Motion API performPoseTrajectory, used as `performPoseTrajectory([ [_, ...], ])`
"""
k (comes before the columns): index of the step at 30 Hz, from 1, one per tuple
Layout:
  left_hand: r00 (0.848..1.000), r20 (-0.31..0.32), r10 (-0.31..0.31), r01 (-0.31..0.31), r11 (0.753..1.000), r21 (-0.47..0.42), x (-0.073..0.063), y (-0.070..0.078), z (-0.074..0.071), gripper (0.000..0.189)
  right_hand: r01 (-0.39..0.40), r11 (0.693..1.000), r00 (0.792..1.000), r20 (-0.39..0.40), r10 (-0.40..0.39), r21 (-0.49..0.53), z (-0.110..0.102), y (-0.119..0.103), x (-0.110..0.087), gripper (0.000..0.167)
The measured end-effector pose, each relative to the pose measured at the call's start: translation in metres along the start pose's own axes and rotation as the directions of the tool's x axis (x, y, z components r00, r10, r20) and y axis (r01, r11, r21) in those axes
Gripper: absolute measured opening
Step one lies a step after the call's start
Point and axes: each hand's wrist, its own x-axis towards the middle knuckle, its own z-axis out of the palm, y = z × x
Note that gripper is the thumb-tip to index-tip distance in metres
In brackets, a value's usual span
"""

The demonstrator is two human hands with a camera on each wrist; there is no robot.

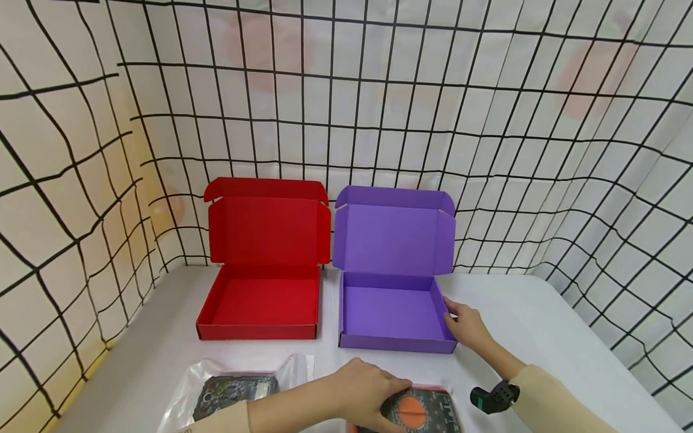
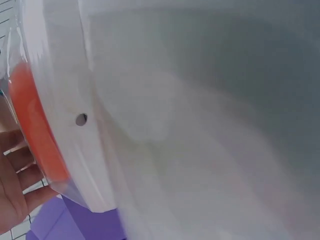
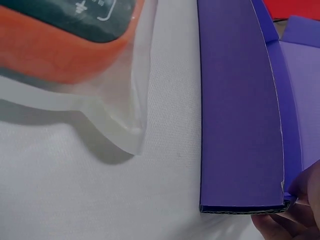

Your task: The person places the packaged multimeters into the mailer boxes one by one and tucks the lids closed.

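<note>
My left hand [image 1: 361, 390] spans a multimeter [image 1: 412, 411] with a dark face and a round orange dial, at the near edge of the head view. The multimeter lies in a clear plastic bag; its orange casing [image 2: 37, 120] shows beside my fingers in the left wrist view. My right hand [image 1: 467, 326] pinches the right side wall of the open purple box [image 1: 397, 343], near its front corner. In the right wrist view, fingers [image 3: 306, 186] are on both sides of that purple wall. The box's lid stands upright and its inside holds nothing.
An open red box [image 1: 257, 332] stands left of the purple one, lid up. A dark patterned item [image 1: 230, 394] in a clear bag lies at the near left. Behind and beside the white table [image 1: 520, 307] rise white walls with a black grid [image 1: 395, 78].
</note>
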Motion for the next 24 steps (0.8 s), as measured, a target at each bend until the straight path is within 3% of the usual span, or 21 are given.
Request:
performPoseTrajectory([
  [8,1.000,0.004,-0.027,0.026,0.997,0.079,-0.003,0.008,0.001,0.075,-0.014,1.000,1.000,0.004,0.014,-0.001,0.001,-0.002,-0.001,0.044],
  [16,0.998,0.022,-0.057,0.057,0.998,-0.008,-0.002,0.011,0.000,0.077,-0.010,1.000,1.000,0.008,0.010,-0.012,-0.001,-0.002,0.000,0.044],
  [21,0.990,0.070,-0.120,0.120,0.993,-0.004,0.001,0.014,0.001,0.080,-0.020,0.999,0.999,0.025,0.021,-0.037,0.001,-0.004,0.000,0.044],
  [24,0.984,0.072,-0.163,0.161,0.987,0.025,0.002,0.017,0.002,0.073,-0.021,0.999,0.999,0.028,0.022,-0.037,0.000,-0.005,0.000,0.044],
])
